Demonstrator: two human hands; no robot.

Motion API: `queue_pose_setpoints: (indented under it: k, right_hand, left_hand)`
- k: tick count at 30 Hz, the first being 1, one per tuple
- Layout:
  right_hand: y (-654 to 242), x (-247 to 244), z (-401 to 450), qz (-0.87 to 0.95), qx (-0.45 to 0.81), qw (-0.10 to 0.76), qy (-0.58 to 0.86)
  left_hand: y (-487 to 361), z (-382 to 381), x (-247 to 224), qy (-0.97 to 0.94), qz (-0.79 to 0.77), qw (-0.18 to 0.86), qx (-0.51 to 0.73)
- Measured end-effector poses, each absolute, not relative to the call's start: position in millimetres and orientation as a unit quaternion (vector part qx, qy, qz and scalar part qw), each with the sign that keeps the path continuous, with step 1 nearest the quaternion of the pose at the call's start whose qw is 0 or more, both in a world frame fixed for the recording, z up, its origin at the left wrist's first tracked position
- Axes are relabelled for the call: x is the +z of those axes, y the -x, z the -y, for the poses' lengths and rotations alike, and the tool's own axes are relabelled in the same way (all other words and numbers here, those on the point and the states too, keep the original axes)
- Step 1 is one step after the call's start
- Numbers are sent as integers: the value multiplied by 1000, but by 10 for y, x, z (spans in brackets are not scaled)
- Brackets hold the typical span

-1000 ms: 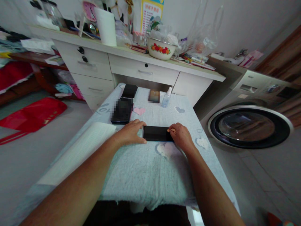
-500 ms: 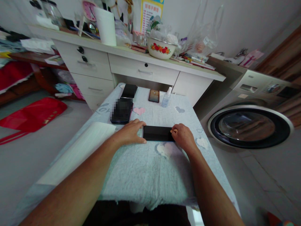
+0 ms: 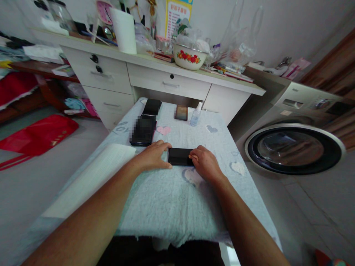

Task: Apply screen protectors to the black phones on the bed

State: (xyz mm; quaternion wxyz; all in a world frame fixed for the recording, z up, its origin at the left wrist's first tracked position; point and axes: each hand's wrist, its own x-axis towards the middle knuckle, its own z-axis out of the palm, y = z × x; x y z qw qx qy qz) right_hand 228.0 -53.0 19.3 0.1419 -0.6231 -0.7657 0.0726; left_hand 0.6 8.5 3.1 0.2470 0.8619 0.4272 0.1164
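A black smartphone [image 3: 179, 157] lies flat and crosswise on the cloth-covered table [image 3: 166, 207], its dark screen up. My left hand [image 3: 155, 155] holds it at the left end, thumb at the near corner and fingers at the far corner. Over the right part of the screen rests my right hand [image 3: 205, 160], fingers curled and pressed together; whether something small is pinched in them I cannot make out. The hand hides the phone's right end.
Beyond the hands are a dark pixelated device [image 3: 143, 130], a black case-like object [image 3: 152, 107], a pixelated phone-shaped object [image 3: 181, 112] and a clear spray bottle [image 3: 195, 115]. A white sheet [image 3: 91, 181] lies under my left forearm. A washing machine [image 3: 294, 147] stands to the right.
My right hand has slid left along the phone's screen, from its right end toward the middle. My left hand and the phone have stayed in place.
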Motion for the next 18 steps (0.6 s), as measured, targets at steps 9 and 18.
queue_pose_setpoints:
  k: [9, 18]
  right_hand:
    - [-2137, 155, 554, 817, 97, 157, 546]
    - [-2073, 183, 603, 846, 132, 146, 495]
  left_hand:
    - [2, -89, 8, -861, -423, 251, 127]
    - [-3, -90, 4, -864, -422, 246, 121]
